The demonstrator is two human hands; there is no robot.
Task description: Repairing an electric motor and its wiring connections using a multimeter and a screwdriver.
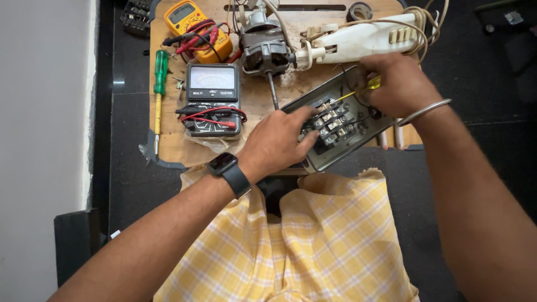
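Observation:
A grey metal switch box (342, 146) with a block of screw terminals (334, 122) lies tilted at the near edge of a wooden board (263, 95). My left hand (277, 142), with a black smartwatch on the wrist, rests on the box's left side and steadies it, fingertips at the terminals. My right hand (394, 84), a metal bangle on its wrist, grips a yellow-handled screwdriver (366, 86) whose shaft points down-left into the terminals.
On the board lie an analog multimeter (212, 98) with red and black leads, a yellow digital multimeter (193, 25), a green screwdriver (160, 78), a small electric motor (264, 50), a white appliance body (363, 39) with coiled cord and a tape roll (359, 10). Yellow checked cloth (313, 246) covers my lap.

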